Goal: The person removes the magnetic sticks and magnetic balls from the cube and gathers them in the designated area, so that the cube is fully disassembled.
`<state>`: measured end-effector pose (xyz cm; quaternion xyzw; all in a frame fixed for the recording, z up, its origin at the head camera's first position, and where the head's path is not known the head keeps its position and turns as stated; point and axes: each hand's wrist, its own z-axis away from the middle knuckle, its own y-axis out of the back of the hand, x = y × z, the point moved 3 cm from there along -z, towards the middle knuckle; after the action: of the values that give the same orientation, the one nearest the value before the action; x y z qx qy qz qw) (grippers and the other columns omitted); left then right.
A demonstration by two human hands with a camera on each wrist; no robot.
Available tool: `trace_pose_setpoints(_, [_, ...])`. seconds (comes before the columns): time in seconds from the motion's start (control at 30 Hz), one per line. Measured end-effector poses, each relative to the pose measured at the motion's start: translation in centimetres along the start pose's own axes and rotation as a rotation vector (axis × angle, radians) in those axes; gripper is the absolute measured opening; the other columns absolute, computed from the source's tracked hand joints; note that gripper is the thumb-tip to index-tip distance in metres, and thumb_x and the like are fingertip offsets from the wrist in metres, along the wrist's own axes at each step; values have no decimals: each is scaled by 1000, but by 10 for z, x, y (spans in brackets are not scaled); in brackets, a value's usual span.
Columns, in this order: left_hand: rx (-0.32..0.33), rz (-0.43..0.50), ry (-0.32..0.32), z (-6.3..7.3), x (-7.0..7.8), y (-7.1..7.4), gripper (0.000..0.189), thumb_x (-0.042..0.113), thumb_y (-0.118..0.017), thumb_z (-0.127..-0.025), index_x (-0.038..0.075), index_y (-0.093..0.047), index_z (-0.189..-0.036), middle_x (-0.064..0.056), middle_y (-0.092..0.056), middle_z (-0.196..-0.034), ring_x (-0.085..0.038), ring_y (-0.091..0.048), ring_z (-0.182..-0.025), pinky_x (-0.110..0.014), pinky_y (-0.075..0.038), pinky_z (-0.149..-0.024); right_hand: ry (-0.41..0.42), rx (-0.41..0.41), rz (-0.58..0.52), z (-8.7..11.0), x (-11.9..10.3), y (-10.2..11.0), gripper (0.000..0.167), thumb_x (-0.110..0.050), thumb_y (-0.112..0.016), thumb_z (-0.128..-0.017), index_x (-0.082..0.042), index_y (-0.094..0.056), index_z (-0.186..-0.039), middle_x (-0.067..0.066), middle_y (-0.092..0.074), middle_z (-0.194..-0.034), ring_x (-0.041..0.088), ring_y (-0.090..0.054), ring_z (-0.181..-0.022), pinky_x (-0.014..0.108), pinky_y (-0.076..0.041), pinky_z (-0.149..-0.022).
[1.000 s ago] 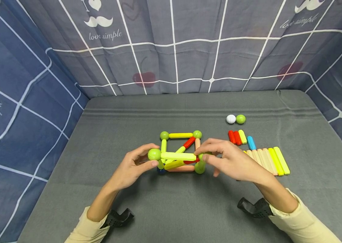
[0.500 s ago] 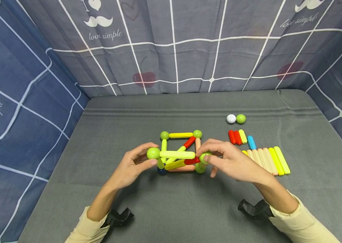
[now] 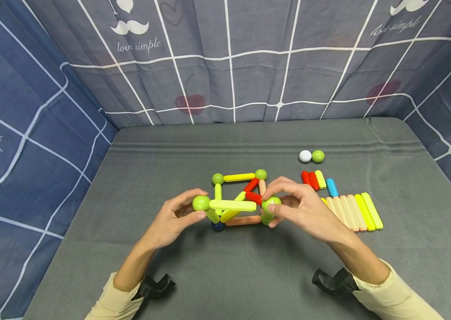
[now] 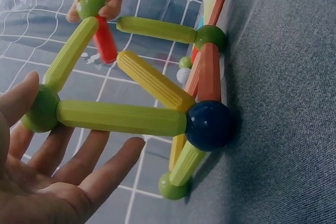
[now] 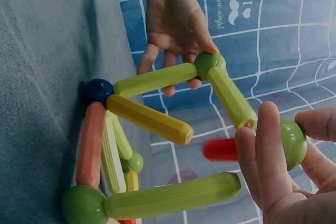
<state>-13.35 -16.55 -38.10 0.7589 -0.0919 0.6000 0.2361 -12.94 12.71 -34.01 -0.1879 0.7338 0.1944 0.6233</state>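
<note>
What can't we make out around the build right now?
Head view: leftmost loose yellow stick, mostly hidden by the right hand.
Head view: near-right green ball, partly covered by the right hand and its held ball.
Right wrist view: red stick, blurred, one end behind the fingers.
Left wrist view: left hand, cut off by left and bottom edges.

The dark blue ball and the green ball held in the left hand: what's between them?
In the left wrist view, a yellow-green stick runs from the dark blue ball to that green ball.
</note>
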Motion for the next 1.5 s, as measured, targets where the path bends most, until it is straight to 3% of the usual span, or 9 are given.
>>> trace_pose_setpoints(0.2, [5, -8, 5, 0, 1, -1, 41, 2, -67, -93, 3, -56, -133, -12, -64, -113, -21, -65, -96, -30, -52, -75, 52, 36, 30, 3, -4, 2, 15, 9, -62, -90, 4, -65, -104, 20, -52, -106, 32, -65, -66, 45, -57, -61])
trace_pose_setpoints(0.4, [21, -6, 10, 0, 0, -1, 41, 2, -67, -93, 3, -56, -132, -12, -64, -113, -21, -64, -95, -29, -52, -75, -6, 85, 59, 12, -6, 13, 18, 4, -63, -93, 0, -63, -110, 17, -58, -108, 33, -68, -69, 42, -57, -67])
trace_pose_setpoints(0.63, [22, 1, 10, -1, -1, -2, 41, 1, -67, -93, 3, -56, -132, -12, -64, -114, -22, -64, -96, -29, -52, -76, -25, 200, 19, 28, -6, 41, 31, 7, -63, -92, -1, -60, -122, 14, -69, -96, 30, -68, -70, 34, -55, -71])
trace_pose_setpoints(0.77, [25, 4, -2, -1, -2, -2, 41, 1, -67, -93, 3, -56, -132, -12, -64, -113, -22, -65, -96, -29, -52, -76, -121, 268, 65, 38, 0, 57, 34, 1, -66, -92, -2, -60, -125, 11, -72, -99, 25, -69, -78, 30, -54, -72])
trace_pose_setpoints(0.87, [27, 10, -16, 0, -3, -2, 41, 0, -67, -93, 2, -56, -132, -13, -64, -114, -23, -66, -97, -30, -53, -76, -208, 309, 115, 46, 5, 67, 36, -5, -70, -92, -4, -61, -127, 13, -73, -96, 21, -68, -75, 30, -53, -63])
trace_pose_setpoints(1.0, [31, 19, -29, 0, -4, -2, 41, -1, -66, -93, 1, -56, -132, -14, -65, -115, -26, -66, -99, -31, -54, -78, -233, 336, 164, 56, 11, 80, 36, -6, -70, -92, -4, -62, -127, 10, -73, -97, 16, -68, -78, 29, -53, -63])
trace_pose_setpoints(1.23, [35, 17, -34, 0, -5, -1, 40, -1, -66, -93, 2, -56, -132, -13, -65, -115, -25, -67, -99, -31, -54, -79, -265, 417, 167, 65, 26, 112, 33, -6, -72, -91, -5, -64, -123, 3, -74, -93, 12, -69, -84, 21, -52, -77])
trace_pose_setpoints(1.33, [36, 21, -34, 0, -5, -1, 40, -1, -66, -93, 1, -56, -132, -13, -65, -115, -25, -67, -99, -31, -54, -79, -305, 460, 236, 66, 33, 128, 34, -13, -72, -92, -6, -63, -124, -6, -72, -98, 5, -65, -89, 17, -49, -78])
trace_pose_setpoints(1.5, [36, 30, -31, 0, -6, -2, 41, -1, -67, -92, 0, -55, -131, -14, -65, -115, -26, -67, -100, -32, -54, -78, -372, 497, 307, 65, 44, 151, 40, -21, -71, -93, -4, -60, -128, -10, -62, -104, 7, -64, -88, 15, -47, -78])
